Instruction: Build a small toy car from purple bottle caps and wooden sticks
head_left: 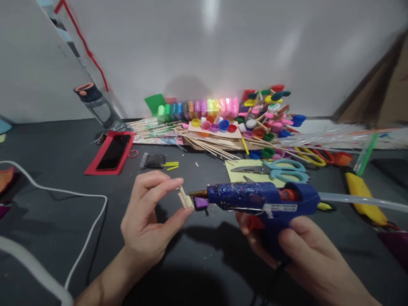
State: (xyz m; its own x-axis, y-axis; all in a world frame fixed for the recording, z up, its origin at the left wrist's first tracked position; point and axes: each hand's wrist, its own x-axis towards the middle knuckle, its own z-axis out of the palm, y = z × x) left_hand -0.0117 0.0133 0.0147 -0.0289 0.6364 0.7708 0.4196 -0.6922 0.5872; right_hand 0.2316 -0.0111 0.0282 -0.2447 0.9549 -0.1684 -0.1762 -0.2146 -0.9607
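Note:
Between the thumb and fingertips of my left hand (pixel 153 216) is a small bundle of short wooden sticks (pixel 182 197), held upright above the table. My right hand (pixel 296 250) grips a blue hot glue gun (pixel 245 196), its fingers around the handle at the orange trigger. A clear glue stick (pixel 357 200) runs out of the gun's back. The brown nozzle points left, close to the sticks; I cannot tell whether it touches them. Behind the nozzle lies a small purple piece (pixel 200 203), partly hidden by the gun.
Light-blue scissors (pixel 280 170) lie on yellow paper behind the gun. Skewers (pixel 213 146), paint pots (pixel 224 125) and colored bottles (pixel 197 108) line the wall. A phone (pixel 114 152) rests on red card, near a water bottle (pixel 97 106). A white cable (pixel 76 195) crosses the left side.

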